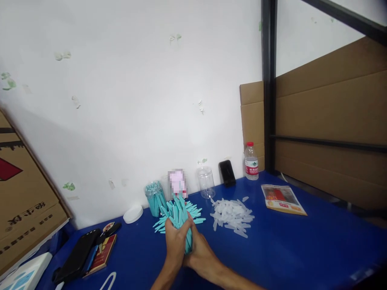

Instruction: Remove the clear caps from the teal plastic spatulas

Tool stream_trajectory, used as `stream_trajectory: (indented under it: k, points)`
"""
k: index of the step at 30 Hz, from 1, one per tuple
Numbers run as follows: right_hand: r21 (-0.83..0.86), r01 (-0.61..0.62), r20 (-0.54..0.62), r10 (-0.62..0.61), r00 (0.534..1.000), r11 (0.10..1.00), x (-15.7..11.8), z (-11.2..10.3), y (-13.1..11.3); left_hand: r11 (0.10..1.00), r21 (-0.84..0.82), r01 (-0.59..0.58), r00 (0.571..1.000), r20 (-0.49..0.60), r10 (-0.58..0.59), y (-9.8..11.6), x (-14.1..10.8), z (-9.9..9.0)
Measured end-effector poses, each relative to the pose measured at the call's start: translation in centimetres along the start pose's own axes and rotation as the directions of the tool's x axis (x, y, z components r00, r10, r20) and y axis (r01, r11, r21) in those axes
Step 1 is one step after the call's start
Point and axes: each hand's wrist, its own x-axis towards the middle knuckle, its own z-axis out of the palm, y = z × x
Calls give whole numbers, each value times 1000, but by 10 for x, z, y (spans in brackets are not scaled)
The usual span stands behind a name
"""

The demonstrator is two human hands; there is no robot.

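Both hands are wrapped around a thick bundle of slim teal plastic sticks (179,212), held over the front of the blue table. My left hand (174,241) closes on the bundle from the left, thumb on top. From the right, my right hand (202,253) grips the same bundle, its lower fingers partly hidden. Behind the hands, more loose teal sticks (198,220) fan out on the table. A transparent jar (155,201) packed with teal sticks stands just beyond, to the left. To the right lies a heap of small translucent white plastic pieces (232,214).
A white lid (133,214) lies left of the filled jar. Along the wall stand a transparent jar (206,183), a black stand (227,173) and a red-capped water bottle (251,163). A printed packet (283,200) lies right; a black pouch (78,255) lies left.
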Motion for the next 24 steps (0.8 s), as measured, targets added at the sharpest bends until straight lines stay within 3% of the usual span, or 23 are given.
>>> stream_trajectory:
  k: [3,7,12,19,24]
  points:
    - [1,3,-42,-3,999,1000,4,9,-2,1000,-6,-15,996,86,15,0,-3,-2]
    - [51,45,-123,-38,992,998,5,5,-7,999,-21,-25,979,204,29,2,-11,0]
    - [132,82,-148,-62,987,988,2,2,-11,999,-25,-34,983,179,38,3,-19,6]
    - [133,108,-132,-90,987,985,1,2,-16,999,28,-42,969,243,34,-1,-20,3]
    - [125,128,-122,-113,986,984,-2,0,-18,995,1,-101,958,268,97,0,-24,5]
